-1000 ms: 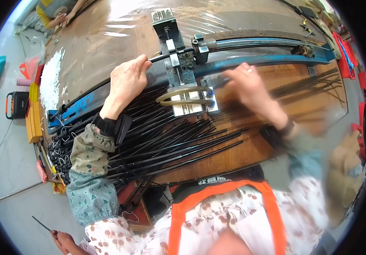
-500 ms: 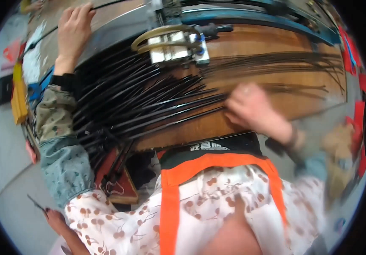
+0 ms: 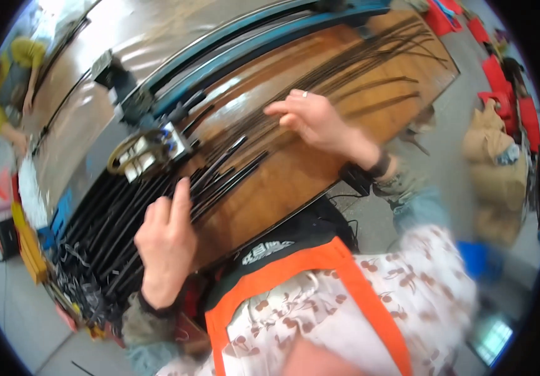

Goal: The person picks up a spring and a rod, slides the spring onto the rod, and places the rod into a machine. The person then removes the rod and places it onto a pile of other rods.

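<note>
My left hand (image 3: 166,238) is at the near side of a bundle of black rods (image 3: 110,225), its index finger stretched out and the others partly bent. Whether its fingertips touch a rod I cannot tell. Farther right, my right hand (image 3: 320,125) hovers over or lightly touches thin brown rods (image 3: 370,56), with index finger extended and thumb apart from it. No rod shows clearly in either hand. Between the hands, black rod ends (image 3: 235,147) stick out to the right. Behind them stands a small machine head (image 3: 144,156) with silver blocks and a looped yellowish hose.
A blue rail (image 3: 251,47) runs along the back of the wooden table (image 3: 295,182). At far left, a person in yellow sleeves (image 3: 25,56) is beside a long dark rod. Red bins (image 3: 496,78) and a brown sack (image 3: 489,135) stand on the right floor.
My left hand has come off the long rod at the far left and down to the black rods. My right hand has moved away over the thin rods. The view has turned.
</note>
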`<state>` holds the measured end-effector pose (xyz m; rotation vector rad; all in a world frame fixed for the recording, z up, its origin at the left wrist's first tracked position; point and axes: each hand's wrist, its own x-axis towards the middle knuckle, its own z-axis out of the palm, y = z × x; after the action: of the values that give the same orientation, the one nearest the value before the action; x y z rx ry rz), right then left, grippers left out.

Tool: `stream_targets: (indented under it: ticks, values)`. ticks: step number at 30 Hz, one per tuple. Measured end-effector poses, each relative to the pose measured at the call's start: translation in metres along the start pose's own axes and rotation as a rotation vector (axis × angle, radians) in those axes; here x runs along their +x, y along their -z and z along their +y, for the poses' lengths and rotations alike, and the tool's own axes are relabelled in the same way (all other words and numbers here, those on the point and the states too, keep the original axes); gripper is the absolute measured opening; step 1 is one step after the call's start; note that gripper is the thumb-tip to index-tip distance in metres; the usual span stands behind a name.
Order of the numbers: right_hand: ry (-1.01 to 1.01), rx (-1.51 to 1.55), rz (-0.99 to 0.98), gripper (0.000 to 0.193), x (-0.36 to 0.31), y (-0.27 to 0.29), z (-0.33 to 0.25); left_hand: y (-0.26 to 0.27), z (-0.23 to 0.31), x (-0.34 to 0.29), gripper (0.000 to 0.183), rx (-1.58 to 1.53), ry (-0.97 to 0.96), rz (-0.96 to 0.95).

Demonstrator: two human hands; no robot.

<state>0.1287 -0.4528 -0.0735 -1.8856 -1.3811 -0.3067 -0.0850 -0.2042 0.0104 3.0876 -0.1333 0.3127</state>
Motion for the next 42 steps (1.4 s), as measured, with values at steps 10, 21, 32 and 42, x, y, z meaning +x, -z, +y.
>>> stream_targets:
  ticks: [10,21,32,42]
  values:
    - [0.117,-0.081,0.383,0.025,0.020,0.007,-0.006,0.041,-0.026,0.068,0.038,0.030,-0.197,0.111]
    - [-0.023,-0.353,0.315,0.025,0.038,0.013,0.057,0.085,-0.124,0.051,0.029,0.208,-0.020,0.325]
    - [0.056,0.668,-0.071,0.017,0.242,-0.087,-0.023,0.149,-0.195,-0.007,0.028,0.195,0.182,0.614]
    - [0.125,0.540,-0.183,0.015,0.267,-0.122,-0.033,0.124,-0.221,-0.069,0.030,0.100,0.409,0.497]
